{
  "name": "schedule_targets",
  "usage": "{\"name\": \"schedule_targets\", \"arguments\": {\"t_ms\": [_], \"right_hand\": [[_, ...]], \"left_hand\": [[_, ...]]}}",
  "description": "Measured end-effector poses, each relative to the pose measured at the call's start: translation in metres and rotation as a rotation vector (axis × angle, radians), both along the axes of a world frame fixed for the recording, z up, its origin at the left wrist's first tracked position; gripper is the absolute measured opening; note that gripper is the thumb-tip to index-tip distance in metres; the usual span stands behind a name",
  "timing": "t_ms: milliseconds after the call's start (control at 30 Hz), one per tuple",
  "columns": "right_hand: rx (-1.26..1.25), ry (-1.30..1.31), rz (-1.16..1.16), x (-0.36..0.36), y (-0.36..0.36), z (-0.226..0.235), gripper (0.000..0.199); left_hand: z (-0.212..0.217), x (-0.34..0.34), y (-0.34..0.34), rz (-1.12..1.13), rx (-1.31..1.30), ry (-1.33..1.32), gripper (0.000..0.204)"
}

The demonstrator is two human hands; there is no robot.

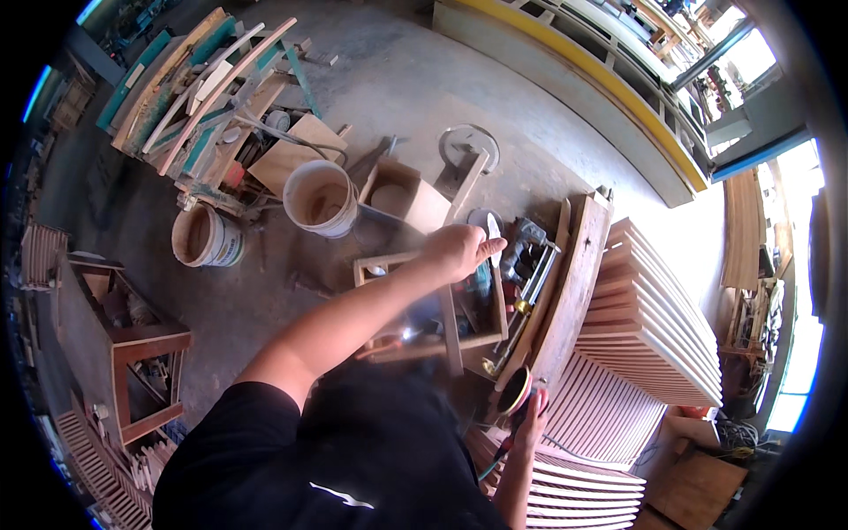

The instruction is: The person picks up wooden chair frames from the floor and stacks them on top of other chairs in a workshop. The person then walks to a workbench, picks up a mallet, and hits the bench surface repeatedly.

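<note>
My left arm reaches across the middle, and my left hand [461, 253] is closed, with a slim white object [494, 231] at its fingers, its kind unclear. The hand is above an open wooden tool box [500, 305] with a teal power tool [478, 283] inside. At lower right, my right hand [532, 422] grips a round-pad sander [516, 389], its pad tilted up and sideways. A hose or cable [491, 470] shows near that hand. Beside the box are a dark nail gun [527, 237] and a metal bar clamp [535, 283].
A thick wooden beam [574, 287] runs right of the tools, beside stacked slatted wood pieces [658, 327]. Two buckets [320, 199], a cardboard box [406, 196] and a glass-like disc [469, 148] stand beyond. A wooden cabinet [124, 336] is at left; a yellow-edged bench [574, 66] at the back.
</note>
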State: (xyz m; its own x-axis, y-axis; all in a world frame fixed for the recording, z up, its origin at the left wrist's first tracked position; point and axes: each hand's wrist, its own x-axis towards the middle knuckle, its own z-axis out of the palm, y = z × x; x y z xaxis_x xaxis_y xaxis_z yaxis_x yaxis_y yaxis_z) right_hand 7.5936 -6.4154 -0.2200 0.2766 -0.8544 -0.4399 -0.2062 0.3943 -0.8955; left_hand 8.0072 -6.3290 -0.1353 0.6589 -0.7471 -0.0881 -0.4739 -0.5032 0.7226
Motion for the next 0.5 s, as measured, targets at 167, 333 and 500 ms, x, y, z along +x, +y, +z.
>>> {"name": "schedule_targets", "arguments": {"t_ms": [167, 333, 500], "right_hand": [[-0.095, 0.300, 0.041, 0.015, 0.071, 0.056, 0.059], [-0.025, 0.348, -0.051, -0.016, 0.092, 0.043, 0.054], [0.031, 0.353, -0.115, 0.020, 0.117, 0.084, 0.054]], "left_hand": [[-0.078, 0.122, 0.048, 0.323, -0.124, -0.092, 0.021], [-0.187, 0.212, 0.058, -0.042, 0.571, -0.189, 0.014], [-0.249, 0.220, 0.035, -0.239, 0.925, -0.142, 0.025]]}}
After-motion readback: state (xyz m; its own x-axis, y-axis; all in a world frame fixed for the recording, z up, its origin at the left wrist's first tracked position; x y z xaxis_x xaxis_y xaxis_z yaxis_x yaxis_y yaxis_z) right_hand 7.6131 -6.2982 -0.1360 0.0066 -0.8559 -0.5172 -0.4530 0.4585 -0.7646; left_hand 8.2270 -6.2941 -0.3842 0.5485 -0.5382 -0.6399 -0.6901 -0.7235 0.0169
